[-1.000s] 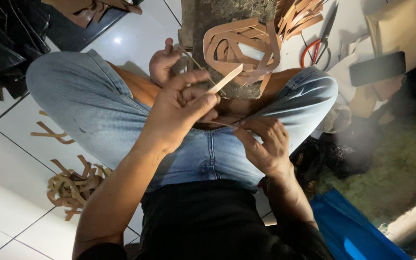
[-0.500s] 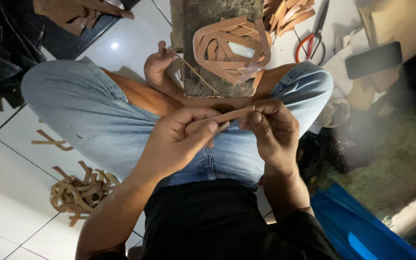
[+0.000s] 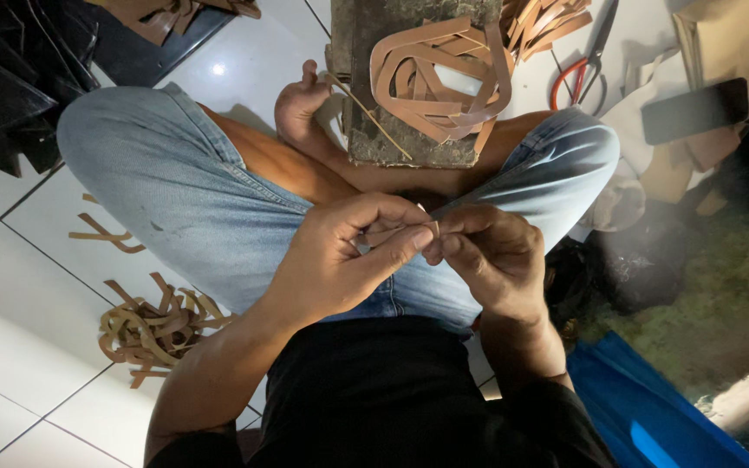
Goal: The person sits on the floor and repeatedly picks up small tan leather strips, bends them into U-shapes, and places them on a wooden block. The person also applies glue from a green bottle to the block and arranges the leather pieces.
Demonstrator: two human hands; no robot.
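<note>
Here, hands: the left hand [image 3: 344,251] and right hand [image 3: 487,256] met over the lap.
Grip: both pinched shut on a thin tan strip [image 3: 426,211], mostly hidden between the fingertips.
Ahead: looped tan strips [image 3: 444,78] lay on a worn block [image 3: 366,130].
Left floor: scrap pile [image 3: 153,325].

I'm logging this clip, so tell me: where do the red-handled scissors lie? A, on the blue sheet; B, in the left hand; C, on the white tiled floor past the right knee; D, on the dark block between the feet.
C: the red-handled scissors lie on the white tiled floor beyond the right knee, no hand touching them.
</note>
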